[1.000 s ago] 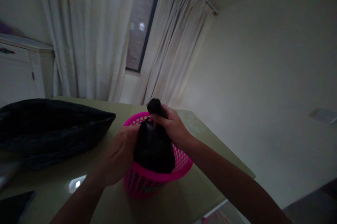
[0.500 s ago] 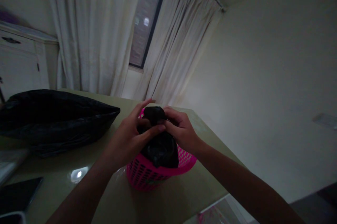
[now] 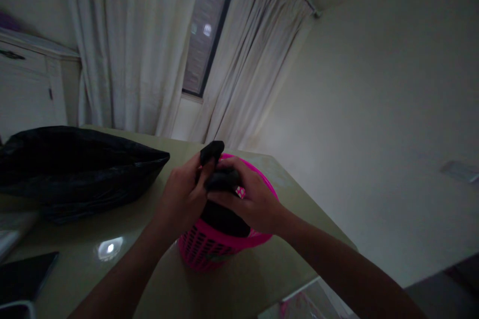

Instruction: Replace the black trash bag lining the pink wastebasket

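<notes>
A small black plastic bag (image 3: 223, 211) is sitting inside a pink perforated basket (image 3: 209, 251), its bulk filling the basket's mouth and its gathered neck rising above the rim. The basket is standing on a pale green table (image 3: 243, 284), near the table's right-hand edge. Both hands are meeting over the bag's top. The left hand (image 3: 183, 199) is closing around the neck from the left, its fingers clenched on the bunched plastic, with a dark tuft of the bag sticking up just above the knuckles. The right hand (image 3: 250, 199) is lying across the neck from the right, its fingers curled over and grasping the twisted part just beside the left hand's fingers; the two hands are touching or nearly touching, and the dim light is making the exact contact hard to tell. Both forearms are reaching in from the lower edge of the view.

To the left, well apart from the basket, a large black bag (image 3: 75, 169) is lying flat on the same table. A dark flat device (image 3: 22, 276) is resting at the lower left corner. Behind the table, pale curtains (image 3: 142, 44) are hanging on either side of a dark window (image 3: 207, 24), and a white cabinet (image 3: 26, 89) is standing at the far left
</notes>
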Demonstrator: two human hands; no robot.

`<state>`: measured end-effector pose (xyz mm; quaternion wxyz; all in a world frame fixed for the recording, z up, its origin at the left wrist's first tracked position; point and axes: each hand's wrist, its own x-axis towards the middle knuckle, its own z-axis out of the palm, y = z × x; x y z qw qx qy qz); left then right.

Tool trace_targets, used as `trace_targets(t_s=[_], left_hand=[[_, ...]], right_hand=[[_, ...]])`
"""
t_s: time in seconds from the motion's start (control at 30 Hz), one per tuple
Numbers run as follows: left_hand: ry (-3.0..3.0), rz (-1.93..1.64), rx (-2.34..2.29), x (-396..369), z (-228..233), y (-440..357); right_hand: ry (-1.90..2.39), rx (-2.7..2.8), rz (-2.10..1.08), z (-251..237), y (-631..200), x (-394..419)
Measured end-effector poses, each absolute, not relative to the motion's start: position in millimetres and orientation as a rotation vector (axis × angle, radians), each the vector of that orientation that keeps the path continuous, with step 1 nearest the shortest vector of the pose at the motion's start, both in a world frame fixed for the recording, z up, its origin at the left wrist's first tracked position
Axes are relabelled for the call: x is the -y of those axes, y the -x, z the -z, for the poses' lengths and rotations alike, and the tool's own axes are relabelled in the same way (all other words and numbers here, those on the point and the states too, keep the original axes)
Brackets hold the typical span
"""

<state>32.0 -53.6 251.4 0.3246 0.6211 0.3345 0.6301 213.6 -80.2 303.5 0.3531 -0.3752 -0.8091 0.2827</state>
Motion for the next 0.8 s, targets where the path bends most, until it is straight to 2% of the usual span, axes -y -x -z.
trace_targets(t_s=[0.13,0.3,0.43,0.57,0.8], left_hand=[[-1.719,-1.692,-0.919,58.8,-251.0,-35.4],[-1.932,-1.795,-0.862,64.2,-251.2,-37.3],[-2.04,-1.726,-0.772,63.4,-250.6,-34.1],[-2.07,-1.815,-0.786,58.3,-250.6,-30.8],[-2.209,-1.744,-0.697,50.6,-245.6,-31.2]], right_hand=[[1.005,1.949,-0.725,-301.4,-210.2,64.8],[1.049,1.585,-1.135,-294.4,-211.4,46.6],[0.986,1.785,-1.032,-294.3,-213.5,43.7],[1.008,1.949,-0.981,-297.7,-219.0,49.2],[1.109,2.123,-1.151,-305.0,-234.7,52.1]])
